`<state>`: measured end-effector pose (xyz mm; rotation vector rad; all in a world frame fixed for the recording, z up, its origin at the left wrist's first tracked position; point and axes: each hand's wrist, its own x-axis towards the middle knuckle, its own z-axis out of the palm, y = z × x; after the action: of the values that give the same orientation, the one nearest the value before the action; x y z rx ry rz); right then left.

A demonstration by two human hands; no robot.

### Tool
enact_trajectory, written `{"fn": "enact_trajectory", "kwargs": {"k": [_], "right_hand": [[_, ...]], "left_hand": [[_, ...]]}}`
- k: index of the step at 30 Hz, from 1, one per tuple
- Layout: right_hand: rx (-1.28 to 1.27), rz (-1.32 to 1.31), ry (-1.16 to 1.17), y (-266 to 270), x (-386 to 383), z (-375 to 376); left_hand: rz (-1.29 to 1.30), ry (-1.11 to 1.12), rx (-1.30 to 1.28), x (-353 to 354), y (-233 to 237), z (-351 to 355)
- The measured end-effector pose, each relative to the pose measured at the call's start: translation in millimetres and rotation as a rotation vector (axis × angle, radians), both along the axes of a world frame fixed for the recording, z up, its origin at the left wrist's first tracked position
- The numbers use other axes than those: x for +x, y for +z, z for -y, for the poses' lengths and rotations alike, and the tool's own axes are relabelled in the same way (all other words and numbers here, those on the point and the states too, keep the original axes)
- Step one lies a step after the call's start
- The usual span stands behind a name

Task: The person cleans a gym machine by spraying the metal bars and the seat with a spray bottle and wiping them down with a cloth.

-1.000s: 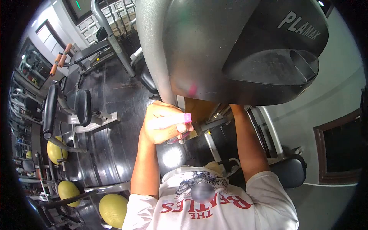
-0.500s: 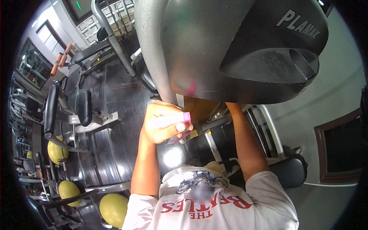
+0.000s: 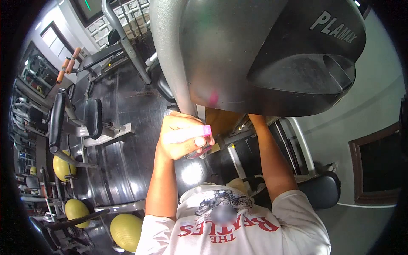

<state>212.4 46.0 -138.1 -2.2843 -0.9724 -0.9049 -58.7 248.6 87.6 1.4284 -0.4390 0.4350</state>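
My left hand (image 3: 180,138) is wrapped round a small clear bottle (image 3: 195,154) with a pink top (image 3: 207,130). It is just below the lower edge of a big dark machine cover (image 3: 221,63) marked PLAMAX, beside a grey metal frame tube (image 3: 170,55). A blurry pink reflection shows on the cover above the hand. My right forearm (image 3: 274,157) reaches up behind the lower edge of the cover, which hides my right hand; what that hand touches cannot be seen.
A black padded seat (image 3: 321,190) and a pale curved tube (image 3: 302,144) are at the right. Padded gym machines (image 3: 92,119) and yellow exercise balls (image 3: 126,232) stand on the left over a dark floor (image 3: 144,170). A brown-framed dark panel (image 3: 357,170) is on the right wall.
The machine cover appears very slightly lower and further right in the view. My left hand keeps the same hold on the bottle, and my right forearm looks nearly unmoved.
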Motion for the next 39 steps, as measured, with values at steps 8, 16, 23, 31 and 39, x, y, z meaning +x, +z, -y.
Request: {"fn": "enact_trajectory", "kwargs": {"k": [8, 16, 23, 31, 39], "right_hand": [[0.077, -0.33, 0.015, -9, -2, 0], [0.106, -0.297, -0.037, -4, -12, -2], [-0.017, -0.364, -0.124, -29, -5, -2], [0.115, -0.494, -0.17, 12, -31, -11], [0.17, -0.502, -0.122, -5, -23, -12]], "left_hand": [[0.017, 0.004, -0.001, 1, 0, 1], [0.001, 0.009, 0.011, 0, 1, 0], [0.011, -0.016, -0.031, 0, 2, 2], [0.012, -0.023, -0.012, 0, 0, 0], [-0.027, -0.078, -0.058, 0, 4, -2]]}}
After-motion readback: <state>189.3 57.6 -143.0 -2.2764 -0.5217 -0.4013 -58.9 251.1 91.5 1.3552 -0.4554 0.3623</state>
